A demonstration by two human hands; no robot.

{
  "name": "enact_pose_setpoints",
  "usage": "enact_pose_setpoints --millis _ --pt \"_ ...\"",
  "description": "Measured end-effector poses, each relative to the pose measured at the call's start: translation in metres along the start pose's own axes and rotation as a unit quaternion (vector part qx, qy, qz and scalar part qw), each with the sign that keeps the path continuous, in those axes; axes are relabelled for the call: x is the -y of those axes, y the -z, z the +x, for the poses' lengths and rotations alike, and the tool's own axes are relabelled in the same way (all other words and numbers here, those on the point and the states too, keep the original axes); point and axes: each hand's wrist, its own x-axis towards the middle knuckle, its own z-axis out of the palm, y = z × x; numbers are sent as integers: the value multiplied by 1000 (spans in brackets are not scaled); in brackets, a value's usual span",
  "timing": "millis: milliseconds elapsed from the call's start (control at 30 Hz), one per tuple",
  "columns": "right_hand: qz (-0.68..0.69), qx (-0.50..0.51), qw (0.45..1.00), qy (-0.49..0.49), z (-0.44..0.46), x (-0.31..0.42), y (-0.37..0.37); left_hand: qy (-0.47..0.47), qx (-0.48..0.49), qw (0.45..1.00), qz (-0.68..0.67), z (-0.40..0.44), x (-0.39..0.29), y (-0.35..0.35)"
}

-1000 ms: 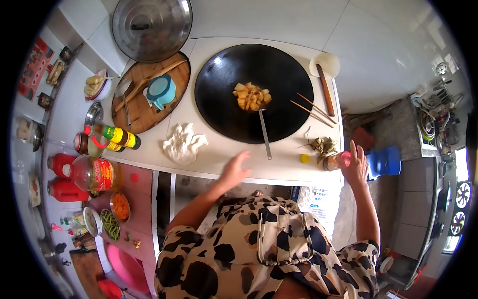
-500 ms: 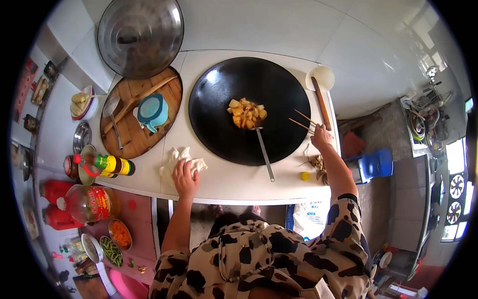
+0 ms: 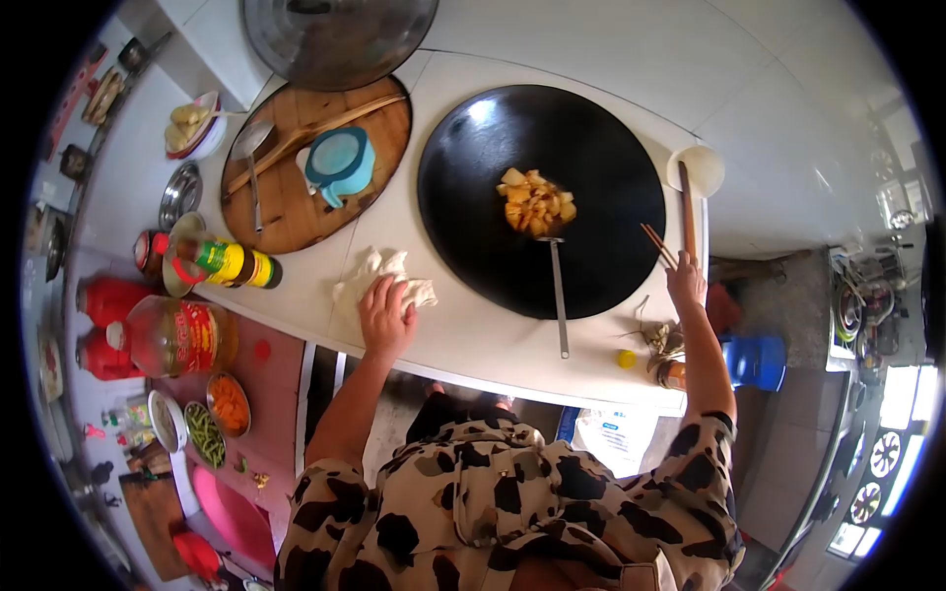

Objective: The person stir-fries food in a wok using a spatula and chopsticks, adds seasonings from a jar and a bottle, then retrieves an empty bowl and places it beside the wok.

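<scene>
A white cloth [image 3: 360,288] lies crumpled on the counter. My left hand [image 3: 386,320] is on it, fingers curled over the folds. My right hand [image 3: 687,281] is closed around a pair of chopsticks [image 3: 658,245], whose tips point toward the right side of the black wok [image 3: 473,187]. Browned potato-like chunks [image 3: 535,202] are heaped in the middle of the wok. A metal spatula [image 3: 560,295] rests with its head by the chunks and its handle over the near rim. Beside my right hand is a wooden handle [image 3: 688,212] lying across a pale round ladle or bowl [image 3: 702,169].
At left, a round wooden board [image 3: 296,212] bears a teal-lidded container [image 3: 340,163], a ladle [image 3: 254,163] and a wooden stick. Sauce bottles [image 3: 232,263] and a large oil jug [image 3: 182,336] stand nearer. Bowls hold carrots [image 3: 229,404] and green peppers [image 3: 204,433]. A metal lid [image 3: 340,44] leans behind.
The camera view has shifted and turned, so the counter sits differently in the frame. The chopsticks are closer together. My left hand stays on the cloth.
</scene>
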Motion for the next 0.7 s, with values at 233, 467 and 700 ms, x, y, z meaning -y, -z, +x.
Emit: enact_pose_setpoints --millis 233,467,700 --pt "93 136 876 454 -108 119 46 9 -9 1000 -1 -3 4 -8" --pt "114 2 873 474 -107 168 15 5 -29 999 -34 -2 12 4" --pt "241 -59 903 351 -30 175 71 -2 -23 999 -41 -4 10 -1"
